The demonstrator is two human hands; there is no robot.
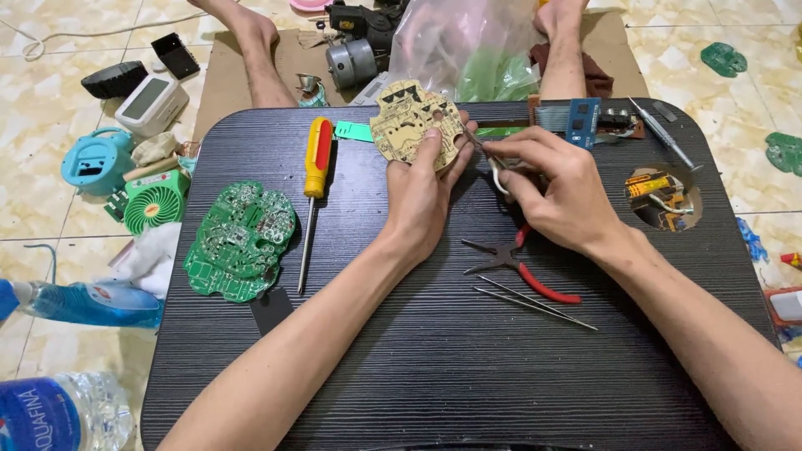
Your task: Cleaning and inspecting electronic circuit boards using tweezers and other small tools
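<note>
Your left hand (422, 188) is raised near the table's (434, 376) far edge, fingers clamped on a tan circuit board (407, 119) held upright. Your right hand (555, 188) pinches a thin metal tool (483, 150) whose tip meets the board's rim (exact tool unclear). Red-handled pliers (522, 267) lie under your right wrist; a yellow screwdriver (314, 184) and a green board (241, 240) lie toward the left edge.

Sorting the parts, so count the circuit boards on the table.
3. A green board lies at the left, a tan board is in the left hand, and a small blue board sits at the far edge. Others may be hidden.
</note>
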